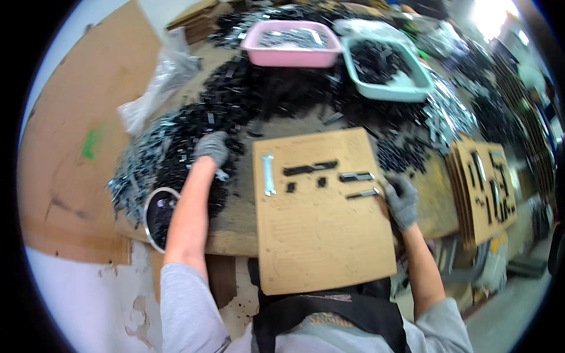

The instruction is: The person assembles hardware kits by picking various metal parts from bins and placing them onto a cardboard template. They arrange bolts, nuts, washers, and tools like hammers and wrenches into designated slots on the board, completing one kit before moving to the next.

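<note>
A brown cardboard template board [321, 235] lies in front of me with cut-out slots. In its upper part sit a silver wrench-shaped piece [268, 175], a long black part [309, 168], two small black pieces [306, 185] and two silver-edged bars [356, 176]. My left hand [212, 147], in a grey glove, reaches into a heap of black and silver metal parts [176, 159] left of the board; whether it grips one is hidden. My right hand [401, 200], also gloved, rests at the board's right edge beside the lower bar [362, 193].
A pink tub [292, 44] and a pale green tub [388, 70] of parts stand at the back. A round metal bowl [158, 215] sits at the table's left front edge. A stack of filled template boards [485, 188] lies right. Clear plastic bags [156, 88] lie left.
</note>
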`<state>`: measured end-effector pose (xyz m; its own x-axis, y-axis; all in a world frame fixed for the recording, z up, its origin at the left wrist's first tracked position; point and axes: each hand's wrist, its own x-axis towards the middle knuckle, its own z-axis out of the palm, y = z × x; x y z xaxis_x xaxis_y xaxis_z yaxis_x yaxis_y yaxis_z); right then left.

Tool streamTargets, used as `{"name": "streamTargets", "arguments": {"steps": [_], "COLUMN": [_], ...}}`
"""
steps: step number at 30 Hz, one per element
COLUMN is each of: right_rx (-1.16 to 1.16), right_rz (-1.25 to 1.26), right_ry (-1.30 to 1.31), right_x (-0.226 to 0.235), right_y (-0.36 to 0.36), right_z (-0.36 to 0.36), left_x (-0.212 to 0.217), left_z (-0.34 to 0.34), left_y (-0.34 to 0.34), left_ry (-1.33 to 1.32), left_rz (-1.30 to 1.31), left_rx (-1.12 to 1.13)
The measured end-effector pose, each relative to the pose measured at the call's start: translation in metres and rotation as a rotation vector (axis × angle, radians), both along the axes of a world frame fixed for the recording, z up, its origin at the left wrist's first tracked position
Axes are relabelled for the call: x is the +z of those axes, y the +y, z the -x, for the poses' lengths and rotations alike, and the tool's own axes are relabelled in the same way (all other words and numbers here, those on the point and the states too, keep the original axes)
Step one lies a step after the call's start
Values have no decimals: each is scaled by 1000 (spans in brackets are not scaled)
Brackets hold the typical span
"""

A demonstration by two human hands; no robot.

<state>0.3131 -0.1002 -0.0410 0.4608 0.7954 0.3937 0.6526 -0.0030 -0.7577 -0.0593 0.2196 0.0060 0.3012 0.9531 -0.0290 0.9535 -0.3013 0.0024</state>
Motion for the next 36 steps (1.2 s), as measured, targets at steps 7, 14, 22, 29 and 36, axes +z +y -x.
{"name": "streamTargets", "arguments": {"steps": [7,14,22,29,36], "right_rx": [37,-1,-49,478,778], "right_rz": [2,8,-66,162,347], "right_ry": [90,164,625,610,-267], "right_x": [-1,-7,3,63,47], "right_y": [-1,0,0,-48,-76], "right_z": [2,4,-8,80,150], "left_x": [-19,2,9,27,-2], "left_z": [34,18,30,-23,-4], "left_y": [1,17,-19,-279,-342], "left_ry": [-100,113,-591,-1256,-715], "left_rz": [-121,137,-47,698,191], "left_rx": [-143,-116,-214,-332,-566]}}
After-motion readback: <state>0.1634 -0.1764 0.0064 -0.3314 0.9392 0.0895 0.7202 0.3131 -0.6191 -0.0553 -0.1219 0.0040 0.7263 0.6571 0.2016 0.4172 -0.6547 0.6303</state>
